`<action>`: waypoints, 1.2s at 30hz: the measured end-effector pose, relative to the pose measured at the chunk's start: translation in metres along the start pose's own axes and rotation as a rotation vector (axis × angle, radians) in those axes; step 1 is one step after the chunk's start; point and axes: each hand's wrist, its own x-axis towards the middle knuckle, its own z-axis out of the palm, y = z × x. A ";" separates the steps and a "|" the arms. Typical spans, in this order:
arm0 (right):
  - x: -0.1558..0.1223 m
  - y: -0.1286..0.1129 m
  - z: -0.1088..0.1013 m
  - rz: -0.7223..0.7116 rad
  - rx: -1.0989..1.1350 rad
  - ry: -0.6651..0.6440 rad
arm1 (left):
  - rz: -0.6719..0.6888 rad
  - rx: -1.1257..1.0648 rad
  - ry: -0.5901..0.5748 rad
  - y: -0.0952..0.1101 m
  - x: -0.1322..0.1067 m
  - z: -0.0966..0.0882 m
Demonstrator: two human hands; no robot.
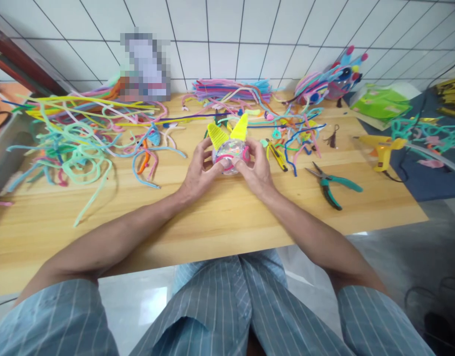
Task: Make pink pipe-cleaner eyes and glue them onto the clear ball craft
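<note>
Between my two hands sits a clear round ball (pixel 231 148) with pink trim on its front and two pointed yellow ears (pixel 239 127) of fuzzy pipe cleaner on top. My left hand (pixel 202 168) wraps its left side, the thumb pressed on the pink front. On the other side my right hand (pixel 257 167) grips it the same way, thumb meeting near the middle. The ball's underside and back are hidden. Just right of my right hand lies a yellow utility knife (pixel 277 155).
Tangled pipe cleaners (pixel 82 148) cover the table's left. A pipe cleaner bundle (pixel 230 91) lies along the tiled wall. To the right are teal-handled pliers (pixel 329 184), a yellow glue gun (pixel 382 148) with its cord, a green packet (pixel 383 101) and a decorated figure (pixel 342 79).
</note>
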 end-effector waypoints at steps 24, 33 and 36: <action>-0.005 -0.001 0.001 -0.070 -0.022 -0.062 | 0.064 0.008 -0.080 0.001 0.008 -0.002; -0.004 -0.001 0.002 -0.124 -0.060 -0.069 | 0.063 0.049 -0.104 0.001 0.008 -0.005; -0.004 -0.003 0.002 -0.144 -0.103 -0.075 | 0.006 0.005 -0.089 0.004 0.007 -0.005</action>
